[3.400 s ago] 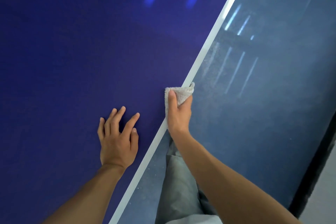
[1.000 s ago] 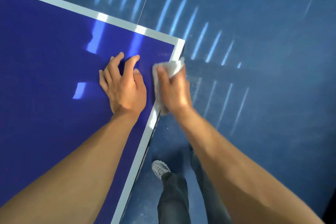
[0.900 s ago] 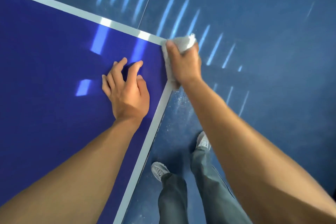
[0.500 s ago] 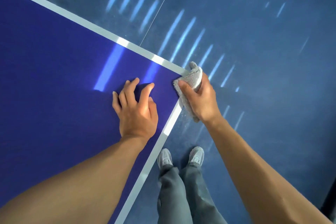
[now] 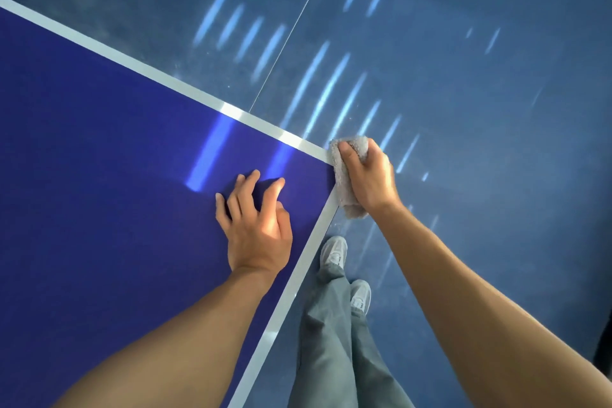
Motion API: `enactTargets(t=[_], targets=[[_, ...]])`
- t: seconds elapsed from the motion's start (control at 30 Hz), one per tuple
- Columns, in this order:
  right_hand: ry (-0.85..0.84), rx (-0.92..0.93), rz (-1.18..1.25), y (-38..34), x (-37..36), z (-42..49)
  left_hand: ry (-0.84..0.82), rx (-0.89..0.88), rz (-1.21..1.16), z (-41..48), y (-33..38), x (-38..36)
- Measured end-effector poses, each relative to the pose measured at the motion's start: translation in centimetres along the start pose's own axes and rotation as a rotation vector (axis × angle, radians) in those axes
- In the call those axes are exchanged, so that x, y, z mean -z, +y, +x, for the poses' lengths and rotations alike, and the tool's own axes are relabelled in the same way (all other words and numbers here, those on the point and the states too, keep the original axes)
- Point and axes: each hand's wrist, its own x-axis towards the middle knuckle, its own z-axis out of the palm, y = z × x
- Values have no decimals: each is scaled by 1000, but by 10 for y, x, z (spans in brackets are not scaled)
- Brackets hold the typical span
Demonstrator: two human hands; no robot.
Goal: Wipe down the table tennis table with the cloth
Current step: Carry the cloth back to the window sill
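2 grey shoes (image 5: 333,250) below grey trousers (image 5: 331,341) on blue floor (image 5: 480,93)

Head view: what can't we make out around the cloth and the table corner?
- Corner tip of the table: head view, covered by the cloth and the right hand.
- Right hand's fingers: head view, curled out of sight behind the cloth.
- Extent of the table: cut off by the left and bottom frame edges.

Table (image 5: 99,175) corner hidden under cloth (image 5: 341,182); left side cropped.
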Motion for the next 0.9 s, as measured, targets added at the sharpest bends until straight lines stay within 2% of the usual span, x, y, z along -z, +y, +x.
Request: enactTargets(t=[0.17, 0.27, 0.37, 0.43, 0.47, 0.53, 0.67, 0.77, 0.8, 0.9], targets=[[162, -73, 191, 2, 54, -49, -41, 24, -57, 1, 3, 8], [156, -81, 285, -22, 91, -88, -104, 119, -149, 2, 9, 20], [107, -160, 532, -47, 124, -125, -251, 322, -362, 13, 28, 45], [66, -232, 742, -60, 146, -148, -364, 363, -609, 21, 59, 76], [44, -243, 825, -68, 156, -160, -432, 344, -757, 24, 80, 95], [16, -219, 919, -84, 175, -184, -584, 184, -969, 24, 130, 140], [29, -127, 933, -104, 215, -232, -839, -203, -1120, 8, 225, 209], [147, -41, 827, -103, 236, -261, -848, -313, -1154, -7, 268, 230], [272, -1, 805, -95, 255, -282, -892, -370, -1156, -16, 294, 235], [418, 23, 720, -85, 278, -304, -858, -385, -1118, -14, 307, 231]])
